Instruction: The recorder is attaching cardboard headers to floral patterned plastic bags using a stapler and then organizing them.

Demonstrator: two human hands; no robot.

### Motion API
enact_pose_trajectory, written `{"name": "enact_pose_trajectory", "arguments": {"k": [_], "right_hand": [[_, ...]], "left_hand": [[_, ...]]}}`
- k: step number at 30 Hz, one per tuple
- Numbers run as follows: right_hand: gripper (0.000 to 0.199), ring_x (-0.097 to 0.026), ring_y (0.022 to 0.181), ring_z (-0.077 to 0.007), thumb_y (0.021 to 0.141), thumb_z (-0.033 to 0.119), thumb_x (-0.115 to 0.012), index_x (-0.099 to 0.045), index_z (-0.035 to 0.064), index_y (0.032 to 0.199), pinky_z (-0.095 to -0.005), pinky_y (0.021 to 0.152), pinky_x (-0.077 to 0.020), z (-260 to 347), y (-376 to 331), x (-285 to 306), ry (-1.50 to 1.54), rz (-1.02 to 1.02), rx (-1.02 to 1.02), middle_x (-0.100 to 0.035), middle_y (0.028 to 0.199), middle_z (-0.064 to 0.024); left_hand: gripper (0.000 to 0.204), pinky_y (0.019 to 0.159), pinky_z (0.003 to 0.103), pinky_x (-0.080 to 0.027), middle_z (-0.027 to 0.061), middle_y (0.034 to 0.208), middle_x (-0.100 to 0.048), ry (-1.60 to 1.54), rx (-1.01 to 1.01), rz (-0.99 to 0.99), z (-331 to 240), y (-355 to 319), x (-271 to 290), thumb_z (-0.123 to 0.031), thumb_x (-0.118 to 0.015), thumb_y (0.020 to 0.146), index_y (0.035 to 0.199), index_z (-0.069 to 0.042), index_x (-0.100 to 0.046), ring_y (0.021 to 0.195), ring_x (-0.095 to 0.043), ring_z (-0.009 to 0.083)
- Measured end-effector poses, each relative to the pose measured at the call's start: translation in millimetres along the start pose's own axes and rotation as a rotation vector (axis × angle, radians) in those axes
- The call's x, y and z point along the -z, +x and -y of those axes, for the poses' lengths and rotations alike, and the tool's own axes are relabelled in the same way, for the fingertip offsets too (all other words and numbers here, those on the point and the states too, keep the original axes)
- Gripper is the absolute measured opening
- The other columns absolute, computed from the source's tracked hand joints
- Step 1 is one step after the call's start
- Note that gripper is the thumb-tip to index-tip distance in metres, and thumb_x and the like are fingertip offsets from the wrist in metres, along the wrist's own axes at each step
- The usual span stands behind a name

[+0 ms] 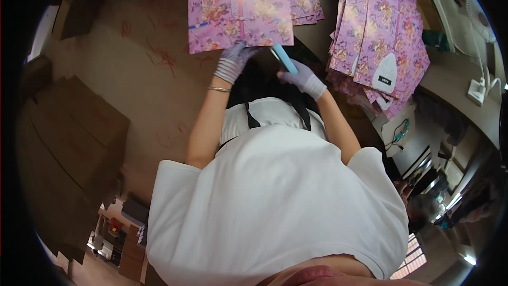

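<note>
A flat purple floral piece (pixel 267 21), with a pink strip down its middle, lies in front of me at the top of the view. My left hand (pixel 235 61), in a pale glove with a striped cuff, is closed at its lower edge, the fingers partly blurred. My right hand (pixel 304 78), gloved the same way, is wrapped round a slim light-blue hand tool (pixel 284 59) with a metallic tip. The tool points up toward the piece's lower right corner, apart from it; its exact kind is unclear.
More floral pieces (pixel 308 2) lie behind the front one. To the right a fanned stack (pixel 378 37) of them rests on the table, one bearing a white oval patch. A white fan (pixel 479 18) and a power socket (pixel 476 91) are farther right. Brown cardboard (pixel 79 122) stands at left.
</note>
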State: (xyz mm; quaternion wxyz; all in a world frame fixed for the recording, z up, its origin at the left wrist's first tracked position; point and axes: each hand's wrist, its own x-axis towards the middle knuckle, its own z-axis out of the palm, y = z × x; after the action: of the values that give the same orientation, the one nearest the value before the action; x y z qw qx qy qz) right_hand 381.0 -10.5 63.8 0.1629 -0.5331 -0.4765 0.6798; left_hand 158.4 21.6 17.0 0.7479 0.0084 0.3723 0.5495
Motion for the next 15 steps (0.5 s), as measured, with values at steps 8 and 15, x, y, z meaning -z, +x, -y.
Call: {"name": "enact_pose_trajectory", "arguments": {"k": [8, 15], "right_hand": [[0.024, -0.051, 0.065, -0.0101, 0.074, 0.020, -0.066, -0.057, 0.0020, 0.088, -0.0237, 0.060, -0.0427, -44, -38, 54, 0.241, -0.333, -0.157, -0.054, 0.072, -0.0015], [0.028, -0.056, 0.076, -0.0137, 0.073, 0.019, -0.065, -0.059, 0.0015, 0.094, -0.0248, 0.070, -0.0430, -37, -22, 46, 0.399, -0.361, -0.124, -0.061, 0.084, -0.0043]], "left_hand": [[0.017, 0.062, 0.027, -0.047, 0.0043, 0.076, -0.057, 0.433, -0.001, 0.029, -143, 20, 115, -0.011, -0.054, 0.077, 0.089, 0.001, -0.057, 0.065, -0.055, 0.0136], [0.020, 0.064, 0.024, -0.046, 0.0026, 0.081, -0.060, 0.784, -0.012, -0.050, -189, 47, 130, -0.010, -0.055, 0.080, 0.097, 0.000, -0.057, 0.069, -0.055, 0.0121]]}}
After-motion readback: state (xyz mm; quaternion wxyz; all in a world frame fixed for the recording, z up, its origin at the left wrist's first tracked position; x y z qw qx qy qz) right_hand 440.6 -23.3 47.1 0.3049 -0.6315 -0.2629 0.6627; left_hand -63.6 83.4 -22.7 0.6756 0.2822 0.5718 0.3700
